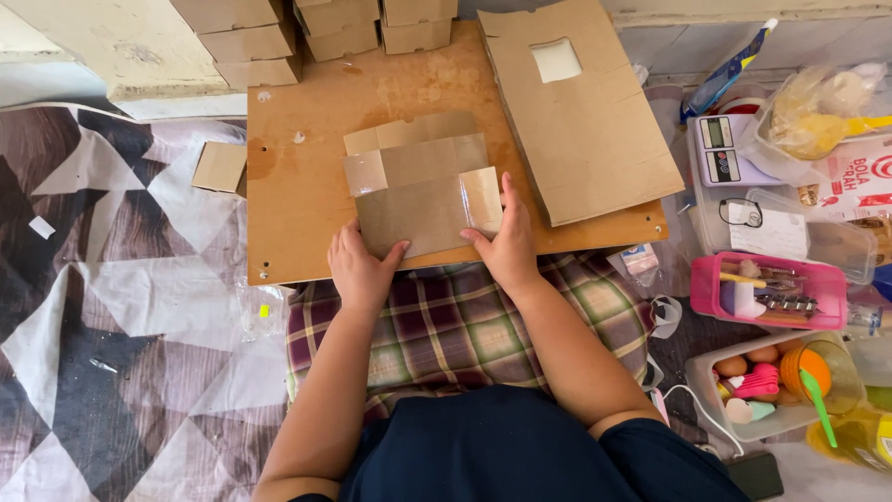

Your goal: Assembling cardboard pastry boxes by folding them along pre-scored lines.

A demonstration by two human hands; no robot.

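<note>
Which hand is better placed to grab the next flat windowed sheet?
Probably the right hand: it rests on the half-folded box at its right edge, right beside the flat windowed sheet. The left hand sits at the box's lower left, farther away.

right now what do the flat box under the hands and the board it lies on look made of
Flat box: brown cardboard, matte, with creased flaps and a glossy, clear film window. Board: looks like pressed wood or hardboard, smooth tan face, stained, with small holes at its edges. Both hands press the box.
</note>
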